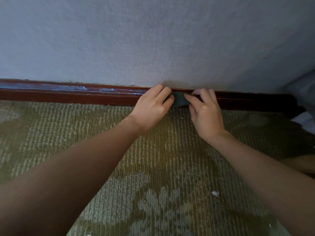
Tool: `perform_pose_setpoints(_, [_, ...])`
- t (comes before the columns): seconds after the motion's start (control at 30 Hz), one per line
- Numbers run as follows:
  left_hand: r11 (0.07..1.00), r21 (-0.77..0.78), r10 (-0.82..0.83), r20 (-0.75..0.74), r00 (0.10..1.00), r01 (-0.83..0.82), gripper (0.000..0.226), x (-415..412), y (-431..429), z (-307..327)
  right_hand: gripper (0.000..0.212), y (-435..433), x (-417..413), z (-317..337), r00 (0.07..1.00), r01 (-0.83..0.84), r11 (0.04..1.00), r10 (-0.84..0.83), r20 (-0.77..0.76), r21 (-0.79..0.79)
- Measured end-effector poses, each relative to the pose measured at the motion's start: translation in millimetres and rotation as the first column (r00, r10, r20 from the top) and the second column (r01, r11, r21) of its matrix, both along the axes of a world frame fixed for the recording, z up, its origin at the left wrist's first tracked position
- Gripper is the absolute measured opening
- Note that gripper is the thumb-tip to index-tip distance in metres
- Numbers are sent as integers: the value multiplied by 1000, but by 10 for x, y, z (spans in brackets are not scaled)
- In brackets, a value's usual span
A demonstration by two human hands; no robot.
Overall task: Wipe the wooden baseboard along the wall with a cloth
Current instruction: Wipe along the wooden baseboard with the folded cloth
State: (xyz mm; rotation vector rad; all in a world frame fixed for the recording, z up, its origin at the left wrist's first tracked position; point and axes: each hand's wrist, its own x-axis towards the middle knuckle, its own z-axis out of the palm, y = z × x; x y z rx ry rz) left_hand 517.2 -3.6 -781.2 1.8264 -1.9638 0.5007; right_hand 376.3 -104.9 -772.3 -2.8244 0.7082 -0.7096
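Note:
A dark reddish-brown wooden baseboard (85,95) runs along the foot of a pale grey wall, with whitish-blue streaks on its left stretch. A small dark green cloth (179,100) lies bunched against the baseboard near the middle. My left hand (152,108) grips the cloth's left side with curled fingers. My right hand (205,113) pinches its right side between thumb and fingers. Most of the cloth is hidden behind my fingers.
A green patterned carpet (153,167) covers the floor up to the baseboard, with a small white scrap (215,193) on it at the lower right. Pale bedding or fabric (305,106) sits at the right edge beside the wall. My knee (303,163) shows at the right.

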Motion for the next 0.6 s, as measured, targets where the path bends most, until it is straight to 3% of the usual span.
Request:
perform_pose_setpoints(0.27, [999,-32,20,45,999,-19,17,72,73,-29,27,91,94,-15,999,-33,999,33,-11,-4])
perform_pose_setpoints(0.5, [998,47,-42,129,991,36,25,140,72,84,26,219,189,-11,997,75,996,-75,-10,48])
perform_pose_setpoints(0.6, [994,103,-52,163,985,35,22,132,63,141,27,200,170,35,998,46,998,-44,-53,36])
